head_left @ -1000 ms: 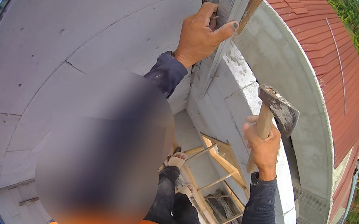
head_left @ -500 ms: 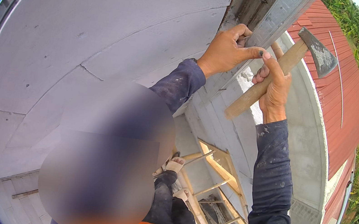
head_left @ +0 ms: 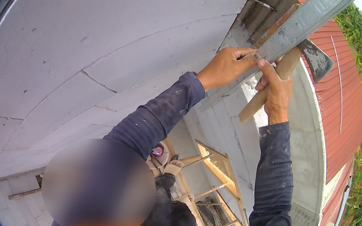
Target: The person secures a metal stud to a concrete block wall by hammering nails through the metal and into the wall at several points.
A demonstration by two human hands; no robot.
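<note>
A long galvanized steel channel (head_left: 305,26) slants up to the right beside the grey wall. My left hand (head_left: 228,68) is closed at its lower part, thumb pressed on its edge, with some fingers hidden behind. Right beside it, my right hand (head_left: 277,90) grips the wooden handle of a hatchet (head_left: 316,61), whose dark, worn blade points right. The thumb of that hand reaches to the channel's edge, almost meeting the left thumb. Part of the hatchet's upper end lies behind the channel.
A grey block wall (head_left: 109,33) fills the left side. Below are a wooden ladder (head_left: 214,189) and my feet high above a floor. Rightward runs a curved concrete ledge (head_left: 312,131), then a red metal roof (head_left: 341,89) and greenery. A rusty bar (head_left: 262,3) juts out near the channel.
The channel has shifted right and now crosses in front of the hatchet's top. My left hand has moved slightly lower, and more of the left sleeve shows. The hatchet stays in my right hand.
</note>
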